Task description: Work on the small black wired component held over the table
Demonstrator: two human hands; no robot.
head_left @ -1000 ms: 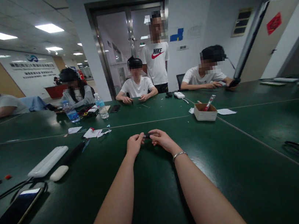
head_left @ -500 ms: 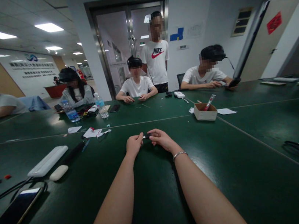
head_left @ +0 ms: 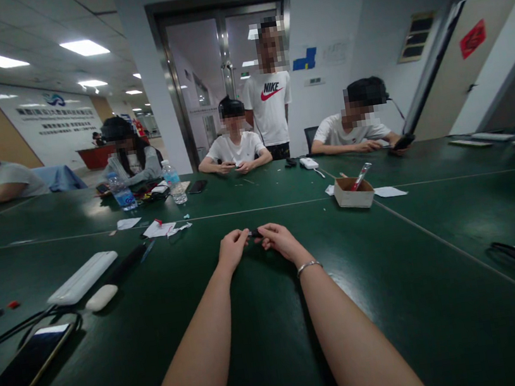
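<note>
Between my two hands, above the dark green table [head_left: 266, 319], is a small black object [head_left: 254, 233] with a light, metal-looking end at its left. The fingertips of my left hand [head_left: 233, 249] pinch that left end. My right hand [head_left: 281, 241], with a silver bracelet on the wrist, has its thumb and fingers closed on the black right part. The fingers partly cover the object, so its exact shape cannot be made out.
At the left lie a phone [head_left: 28, 372], a white power bank [head_left: 82, 278], a white case [head_left: 102, 298] and cables. Ahead are paper scraps [head_left: 159, 228], two bottles [head_left: 174, 182] and a small box [head_left: 353, 193]. Several people are across the table.
The small object has shifted slightly and less of its light end shows between my fingertips. Across the table, the seated person's hands have come closer together.
</note>
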